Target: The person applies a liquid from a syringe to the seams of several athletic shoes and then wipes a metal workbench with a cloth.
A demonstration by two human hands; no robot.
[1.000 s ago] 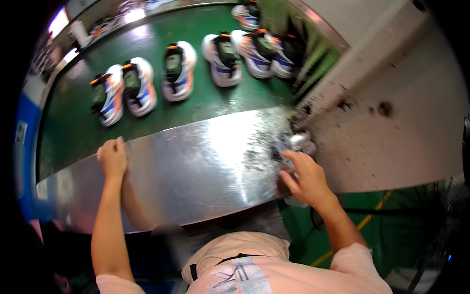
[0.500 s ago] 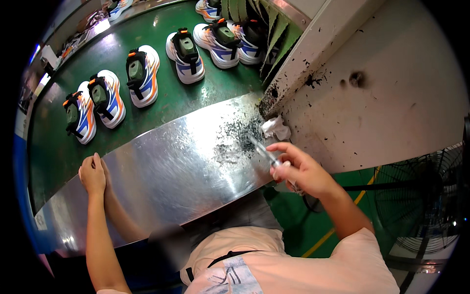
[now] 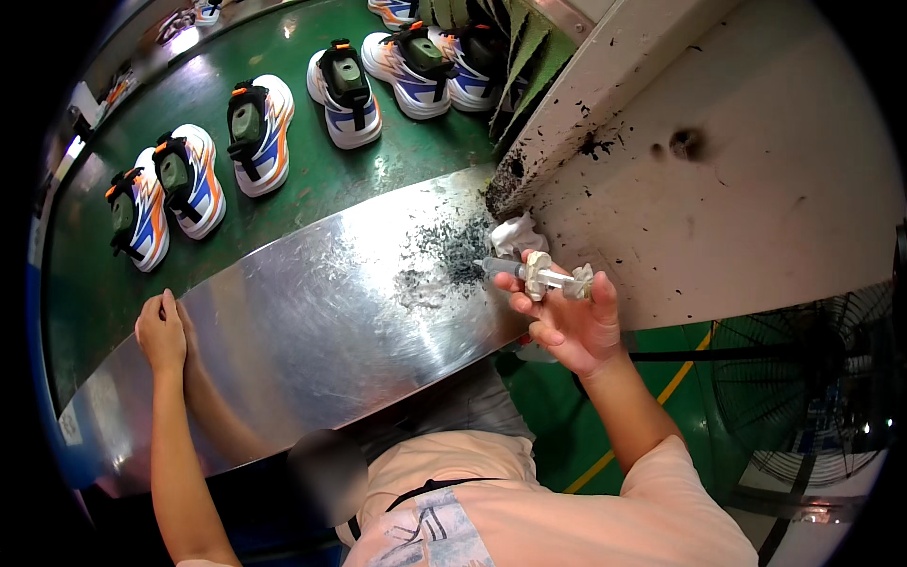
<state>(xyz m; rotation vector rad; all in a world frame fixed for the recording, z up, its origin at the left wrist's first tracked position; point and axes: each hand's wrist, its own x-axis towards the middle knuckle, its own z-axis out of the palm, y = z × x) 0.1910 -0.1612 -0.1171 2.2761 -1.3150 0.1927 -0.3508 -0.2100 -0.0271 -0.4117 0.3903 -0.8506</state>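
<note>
My right hand (image 3: pixel 576 326) is turned palm up, holding a clear syringe (image 3: pixel 507 267) across its fingers, the thumb beside the plunger end. Whitish wrapping (image 3: pixel 538 275) covers the syringe's finger flange and plunger end. Its tip points left, over black specks on the shiny metal ledge (image 3: pixel 312 321). Just behind it, a crumpled white tissue (image 3: pixel 513 236) lies against the pale panel. My left hand (image 3: pixel 161 331) rests on the far edge of the ledge, fingers curled in; whatever they hold, if anything, is hidden.
Beyond the ledge, several white, blue and orange sneakers (image 3: pixel 261 137) with green inserts stand on a green surface (image 3: pixel 312 208). Green flaps (image 3: pixel 534 71) hang at the far right. A black-stained pale panel (image 3: pixel 737 208) rises on the right, with a fan (image 3: pixel 803 378) below it.
My right hand has rolled palm up, swinging the syringe from a slant to nearly level and exposing its plunger end. My left hand stays on the ledge. The view has shifted slightly.
</note>
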